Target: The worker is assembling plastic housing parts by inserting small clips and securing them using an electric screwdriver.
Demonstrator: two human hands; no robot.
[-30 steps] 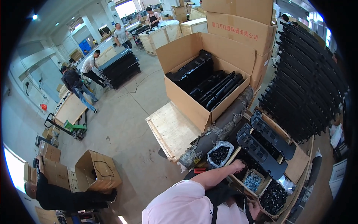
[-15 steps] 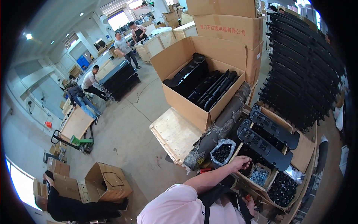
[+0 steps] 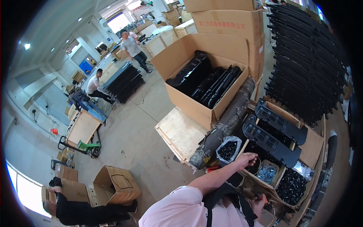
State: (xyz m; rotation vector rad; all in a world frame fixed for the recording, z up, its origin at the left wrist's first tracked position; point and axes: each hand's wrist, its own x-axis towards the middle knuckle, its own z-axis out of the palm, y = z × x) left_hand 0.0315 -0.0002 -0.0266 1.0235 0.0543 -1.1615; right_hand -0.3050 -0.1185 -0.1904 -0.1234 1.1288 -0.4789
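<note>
My left hand (image 3: 247, 160) reaches across the parts box, its fingers pinched together over the compartment of dark small parts. Whatever it may hold is too small to see. Right beside it lies a compartment of silver screws (image 3: 267, 172). Beyond that sits a heap of black small parts (image 3: 292, 187). On the other side of my wrist stands a clear plastic bag (image 3: 228, 150) of black pieces. My right hand (image 3: 258, 203), low and close to my body, is closed round a small red-and-black tool, mostly hidden. Two black slotted plastic panels (image 3: 269, 140) lie across the box just ahead.
An open carton (image 3: 189, 99) of black plastic parts stands ahead on a wooden crate (image 3: 181, 132). A torn grey roll (image 3: 223, 132) lies alongside. Tall stacked black panels (image 3: 306, 64) rise at right. Co-workers, a green pallet truck (image 3: 90, 145) and cartons (image 3: 113, 185) are to the left.
My left hand has shifted slightly up and right in the picture, still pinched. The right hand has come further into view. A far co-worker in grey has walked rightward.
</note>
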